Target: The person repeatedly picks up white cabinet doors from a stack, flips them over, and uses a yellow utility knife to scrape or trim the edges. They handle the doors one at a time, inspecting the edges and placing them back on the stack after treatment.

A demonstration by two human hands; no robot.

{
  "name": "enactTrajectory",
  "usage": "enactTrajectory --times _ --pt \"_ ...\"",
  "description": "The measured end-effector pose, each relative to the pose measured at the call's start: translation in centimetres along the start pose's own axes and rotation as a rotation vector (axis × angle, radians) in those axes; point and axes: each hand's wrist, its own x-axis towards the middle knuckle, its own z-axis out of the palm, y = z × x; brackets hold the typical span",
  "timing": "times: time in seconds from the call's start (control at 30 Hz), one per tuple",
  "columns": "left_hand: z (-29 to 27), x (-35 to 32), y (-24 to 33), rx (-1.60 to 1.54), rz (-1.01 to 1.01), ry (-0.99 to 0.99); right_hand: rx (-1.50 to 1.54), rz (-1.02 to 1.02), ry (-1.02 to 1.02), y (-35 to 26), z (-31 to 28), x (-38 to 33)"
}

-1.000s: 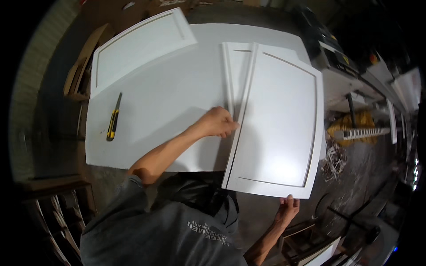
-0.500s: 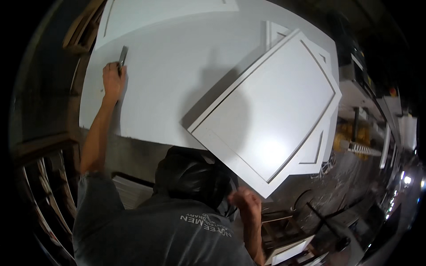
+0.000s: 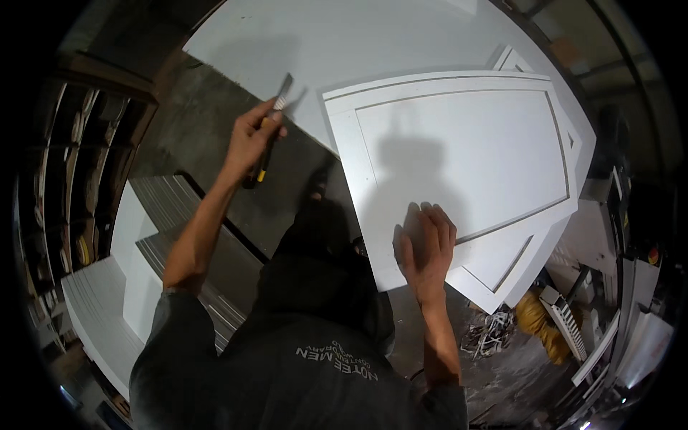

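Note:
My left hand (image 3: pixel 254 140) is closed around a flat-bladed hand tool (image 3: pixel 285 87) with a black-and-yellow handle. Its metal blade points up and away, over the edge of the white table (image 3: pixel 251 43); whether it is a knife, a chisel or a file I cannot tell. At the near edge of the top white cabinet-door panel (image 3: pixel 494 150), my right hand (image 3: pixel 430 247) lies with fingers stretched out, holding nothing. This panel has a grooved rectangular frame line. Beneath it, turned at another angle, another grooved panel (image 3: pixel 494 269) sticks out.
Stacked white boards (image 3: pixel 107 301) stand low on my left, beside a dark shelf rack (image 3: pixel 86 165). Scrap strips (image 3: pixel 491 333) and a yellow bag-like thing (image 3: pixel 541 326) lie on the floor at right. Machinery (image 3: pixel 591 236) is beyond them.
My left hand has come off the tabletop with the tool and is raised near the table edge. My right hand has moved up onto the panel. The view has turned, so the panel appears rotated.

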Motion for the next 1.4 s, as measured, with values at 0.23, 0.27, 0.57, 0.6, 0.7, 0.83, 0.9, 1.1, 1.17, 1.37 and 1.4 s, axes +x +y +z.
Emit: enactTrajectory --times 0.23,0.27,0.57,0.6,0.7,0.83,0.9,1.1,1.17,1.37,1.4 --pt "6.6 -14.4 2.5 0.263 0.546 -0.441 -0.021 -0.095 0.035 0.5 0.9 -0.9" --pt "7.5 -16.4 2.2 0.335 0.555 -0.485 -0.03 -0.089 0.051 0.1 0.9 -1.0" --pt "11.7 -23.6 0.1 0.474 0.435 -0.553 0.044 -0.113 0.028 0.6 0.8 -1.5" --pt "11.5 -23.2 0.2 0.482 0.444 -0.59 0.069 -0.114 0.035 0.6 0.7 -1.4" --pt "11.5 -23.0 1.0 0.377 0.37 -0.568 0.072 -0.129 0.04 0.4 0.8 -1.5" --pt "11.4 -21.3 0.6 0.288 0.263 -0.392 0.039 -0.119 0.022 0.5 1.1 -1.9" --pt "9.9 -19.0 2.5 0.487 0.073 -0.557 0.002 -0.139 0.012 0.8 1.3 -2.1" --pt "6.3 -12.5 -1.4 0.133 0.07 -0.114 -0.058 -0.136 0.004 0.4 1.3 -2.1" --pt "4.1 -10.0 -2.3 0.279 0.055 0.011 -0.078 -0.149 -0.006 0.4 1.3 -2.6" --pt "3.4 -3.2 0.1 0.583 0.494 0.157 -0.086 -0.153 0.005 -0.1 1.3 -2.0" --pt "3.6 -2.3 0.1 0.552 0.484 0.137 -0.082 -0.145 0.0 -0.3 1.3 -2.0"
